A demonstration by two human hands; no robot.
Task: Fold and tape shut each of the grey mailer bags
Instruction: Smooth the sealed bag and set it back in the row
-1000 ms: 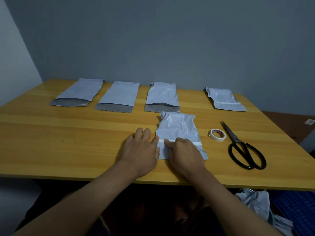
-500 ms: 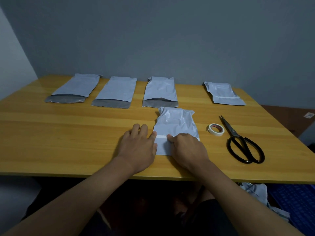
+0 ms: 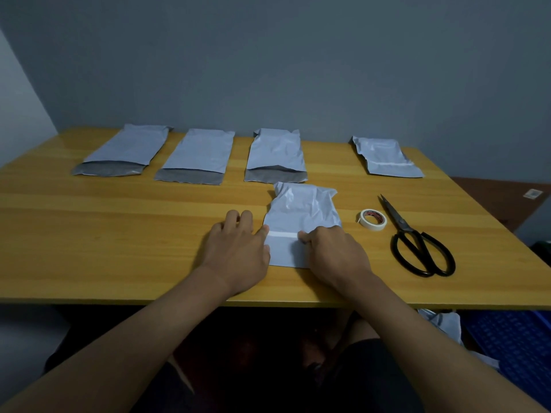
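A folded grey mailer bag point(image 3: 301, 213) lies in front of me on the wooden table point(image 3: 119, 234), with a strip of white tape point(image 3: 283, 234) across its folded flap. My left hand point(image 3: 238, 248) lies flat on the table, its thumb touching the bag's left edge at the tape. My right hand point(image 3: 334, 251) presses down on the bag's right part, fingers bent over the tape's right end. Three unfolded bags point(image 3: 125, 150) point(image 3: 198, 156) point(image 3: 275, 155) lie in a row at the back. A folded, taped bag point(image 3: 384, 158) sits at the back right.
A roll of white tape point(image 3: 372, 219) lies right of the bag. Black scissors point(image 3: 417, 239) lie further right, blades pointing away. A grey wall stands behind the table. Below the table's right edge are crumpled bags point(image 3: 444, 321) and a blue crate point(image 3: 512, 338).
My right hand has slid a little to the right along the tape, uncovering more of the strip. My left hand stays at the bag's left edge.
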